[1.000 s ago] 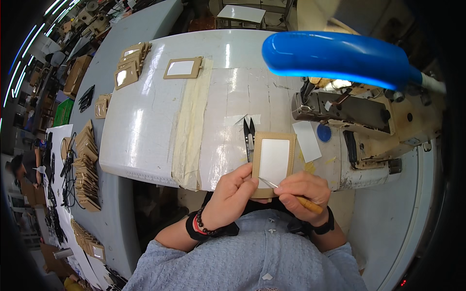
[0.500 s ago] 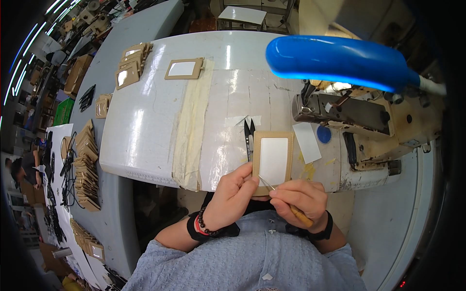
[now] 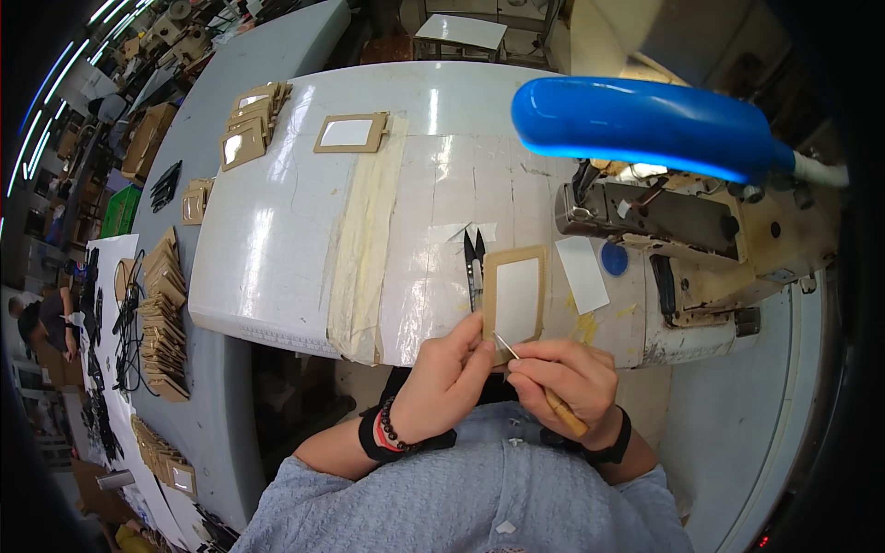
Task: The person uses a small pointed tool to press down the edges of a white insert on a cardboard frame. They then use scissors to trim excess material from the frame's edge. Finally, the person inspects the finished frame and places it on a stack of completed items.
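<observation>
A tan card holder (image 3: 494, 290) with a white window is gripped along its lower left edge by my left hand (image 3: 451, 376). Closed around an awl (image 3: 564, 412) with a wooden handle, my right hand (image 3: 573, 387) sits at the holder's lower right. The awl's thin metal shaft points up and left, its tip at the lower left corner of the window; whether it pierces the material I cannot tell. Black-bladed thread snips (image 3: 474, 263) lie on the table just left of the holder. To its right rest a white card (image 3: 583, 274) and a round blue disc (image 3: 615, 258).
A sewing machine (image 3: 664, 221) stands at the right beneath a blue lamp (image 3: 636, 124). Another tan holder (image 3: 378, 136) lies farther back, near stacked holders (image 3: 247, 134). More stacks (image 3: 164, 318) line the grey side table (image 3: 221, 405) at left. A person (image 3: 46, 323) is at far left.
The card holder has tilted and turned slightly in my left hand, its right edge shifting left. My right hand and the awl have moved only a little.
</observation>
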### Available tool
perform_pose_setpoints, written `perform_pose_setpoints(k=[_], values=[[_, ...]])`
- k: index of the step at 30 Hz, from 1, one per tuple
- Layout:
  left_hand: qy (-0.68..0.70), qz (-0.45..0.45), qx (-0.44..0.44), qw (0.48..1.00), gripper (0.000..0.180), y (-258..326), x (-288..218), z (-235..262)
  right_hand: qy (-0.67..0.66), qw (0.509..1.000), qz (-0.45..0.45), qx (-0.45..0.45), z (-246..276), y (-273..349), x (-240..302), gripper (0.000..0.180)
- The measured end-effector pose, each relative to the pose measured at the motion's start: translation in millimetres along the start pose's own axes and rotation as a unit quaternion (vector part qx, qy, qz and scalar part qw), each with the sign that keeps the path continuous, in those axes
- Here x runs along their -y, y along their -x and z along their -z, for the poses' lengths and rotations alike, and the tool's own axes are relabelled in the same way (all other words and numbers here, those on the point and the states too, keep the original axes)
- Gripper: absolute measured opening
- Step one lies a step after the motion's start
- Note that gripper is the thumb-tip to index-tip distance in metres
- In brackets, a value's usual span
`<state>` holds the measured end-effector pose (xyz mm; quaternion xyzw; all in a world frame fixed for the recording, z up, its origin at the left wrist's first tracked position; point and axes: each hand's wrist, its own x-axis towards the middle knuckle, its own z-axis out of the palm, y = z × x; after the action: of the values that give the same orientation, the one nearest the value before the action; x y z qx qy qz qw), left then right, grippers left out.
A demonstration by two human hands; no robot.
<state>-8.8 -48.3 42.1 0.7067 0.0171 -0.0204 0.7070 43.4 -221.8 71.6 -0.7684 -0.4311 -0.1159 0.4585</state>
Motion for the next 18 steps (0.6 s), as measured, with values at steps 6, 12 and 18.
perform_pose_setpoints(k=[6,12,18], values=[[-0.041,-0.022,-0.026,0.999,0.021,-0.9,1.2,-6.1,-0.047,0.998,-0.040,-0.019,-2.8,4.3,-2.6,0.014],[-0.023,-0.001,-0.013,1.000,0.020,-2.6,2.1,-4.3,-0.172,0.973,-0.153,-0.024,-1.8,4.6,-11.8,0.009],[-0.022,0.036,-0.013,0.999,0.019,-3.3,-11.5,4.4,-0.102,0.984,-0.146,-0.029,-9.8,9.4,-10.4,0.019]])
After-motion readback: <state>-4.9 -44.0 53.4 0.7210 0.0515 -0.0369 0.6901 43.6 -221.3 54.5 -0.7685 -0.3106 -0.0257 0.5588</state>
